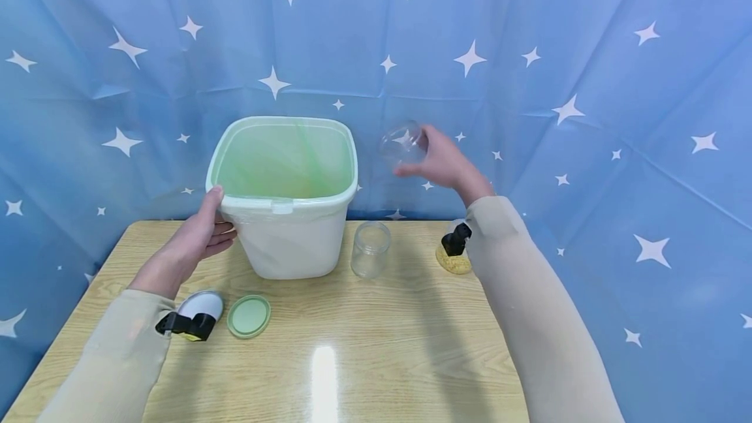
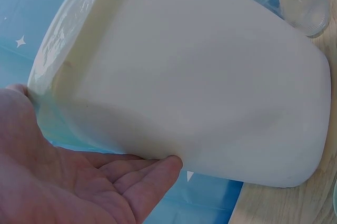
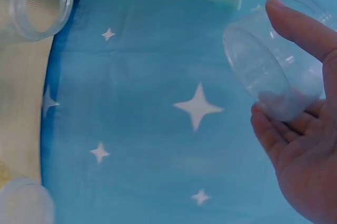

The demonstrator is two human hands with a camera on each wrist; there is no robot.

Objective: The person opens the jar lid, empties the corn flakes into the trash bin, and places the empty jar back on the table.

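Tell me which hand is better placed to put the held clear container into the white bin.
Right, most likely: the right hand already holds the clear container, raised on the white bin's right. The left hand is occupied gripping the bin's left side.

We count three clear vessels: one raised jar (image 1: pixel 403 141), one standing jar (image 1: pixel 370 250) and one container showing yellow (image 3: pixel 26 205). We also count one white bin (image 1: pixel 294 247), one lining bag (image 2: pixel 66 24), two lids, one green (image 1: pixel 249 316), one pale (image 1: pixel 202 303), two black wrist cameras (image 1: pixel 200 327) (image 1: pixel 455 241), one counter (image 1: pixel 388 351) and one curtain (image 1: pixel 352 31).
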